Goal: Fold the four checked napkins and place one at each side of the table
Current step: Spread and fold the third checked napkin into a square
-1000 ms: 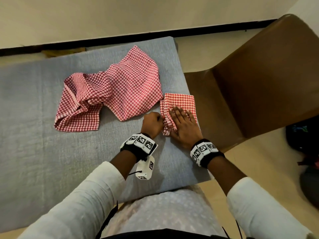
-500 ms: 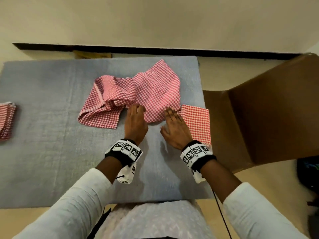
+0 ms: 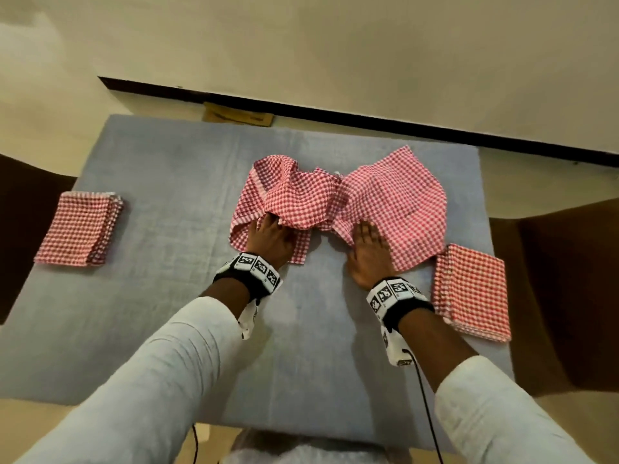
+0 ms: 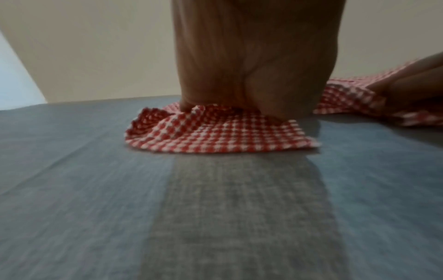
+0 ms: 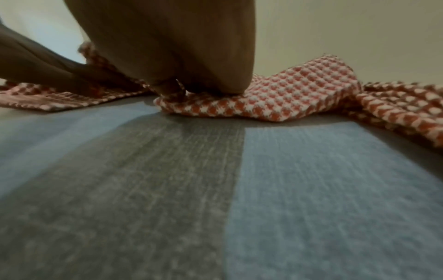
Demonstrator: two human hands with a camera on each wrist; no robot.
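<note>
Two hands on crumpled napkins (image 3: 338, 199) | left hand (image 3: 269, 241) pinches near edge | right hand (image 3: 370, 259) pinches near edge

two folded napkins (image 3: 78, 227), two crumpled napkins (image 3: 395, 205), two hands (image 3: 271, 241)

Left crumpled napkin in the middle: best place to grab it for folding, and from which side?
Take the crumpled napkin by its near corners, coming from the person's side. Its near edge lies flat on the grey tablecloth, while the far part is bunched and overlaps the other loose napkin, so pinching there could drag both. The left hand already rests on that near edge.
</note>
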